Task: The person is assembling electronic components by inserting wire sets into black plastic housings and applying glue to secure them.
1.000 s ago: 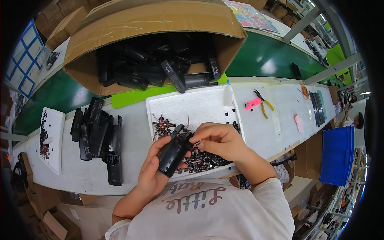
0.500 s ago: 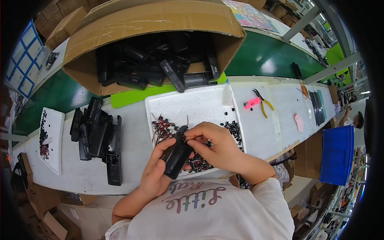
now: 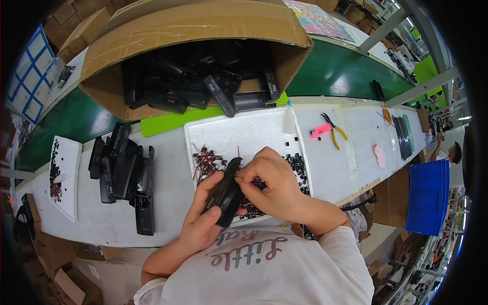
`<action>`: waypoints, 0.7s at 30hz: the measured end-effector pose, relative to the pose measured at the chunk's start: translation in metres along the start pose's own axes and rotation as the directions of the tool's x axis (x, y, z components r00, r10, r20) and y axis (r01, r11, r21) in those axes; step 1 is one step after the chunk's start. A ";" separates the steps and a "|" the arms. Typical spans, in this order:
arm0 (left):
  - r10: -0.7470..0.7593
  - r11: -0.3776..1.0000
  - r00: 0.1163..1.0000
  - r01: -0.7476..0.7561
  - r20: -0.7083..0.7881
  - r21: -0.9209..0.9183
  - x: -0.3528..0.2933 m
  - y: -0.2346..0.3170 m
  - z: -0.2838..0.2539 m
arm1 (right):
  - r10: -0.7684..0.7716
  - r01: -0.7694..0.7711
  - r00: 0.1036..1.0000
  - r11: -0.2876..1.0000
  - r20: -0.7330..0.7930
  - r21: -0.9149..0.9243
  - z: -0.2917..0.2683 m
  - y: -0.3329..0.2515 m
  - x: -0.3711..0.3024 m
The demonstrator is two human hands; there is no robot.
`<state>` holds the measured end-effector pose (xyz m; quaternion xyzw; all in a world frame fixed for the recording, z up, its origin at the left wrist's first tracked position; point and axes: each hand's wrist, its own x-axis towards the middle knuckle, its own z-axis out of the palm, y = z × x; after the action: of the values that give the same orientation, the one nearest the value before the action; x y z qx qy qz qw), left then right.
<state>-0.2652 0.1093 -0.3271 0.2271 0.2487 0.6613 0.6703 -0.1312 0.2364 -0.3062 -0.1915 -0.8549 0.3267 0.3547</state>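
A long black plastic housing [image 3: 227,197] lies tilted in my left hand [image 3: 199,217], whose fingers and thumb wrap round its lower half. My right hand [image 3: 273,179] presses thumb and fingertips together against the housing's upper right edge. Whatever is between those fingertips is hidden. Below both hands stands a white foam tray [image 3: 244,131]. It holds red and black wires with small parts [image 3: 207,158] on its left side and small black pieces [image 3: 297,163] on its right. A thin red wire stands up just beyond the housing's top end.
An open cardboard box [image 3: 198,25] full of black housings stands behind the tray. More housings [image 3: 124,170] are piled at the left, beside a smaller foam tray [image 3: 71,195]. Yellow-handled pliers [image 3: 335,137] and a pink lighter-like object [image 3: 320,130] lie to the right.
The housing has rolled in my left hand, so its printed face now shows. My right hand has shifted slightly, with its knuckles higher, and stays at the housing's edge.
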 end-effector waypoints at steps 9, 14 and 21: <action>-0.067 0.996 0.998 0.066 -0.015 -0.057 0.002 0.004 0.003 | -0.065 0.065 0.998 0.998 -0.016 -0.022 0.001 0.000 0.000; -0.071 0.995 0.997 0.069 -0.021 -0.066 0.001 0.002 0.002 | -0.092 0.091 0.996 0.994 -0.013 -0.059 0.003 0.000 -0.001; -0.067 0.997 0.998 0.067 -0.007 -0.028 -0.001 0.000 -0.002 | -0.181 0.175 0.983 0.972 -0.029 -0.157 0.010 -0.002 -0.002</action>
<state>-0.2661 0.1086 -0.3286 0.2068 0.2498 0.6426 0.6942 -0.1371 0.2298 -0.3110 -0.1479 -0.8835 0.2222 0.3849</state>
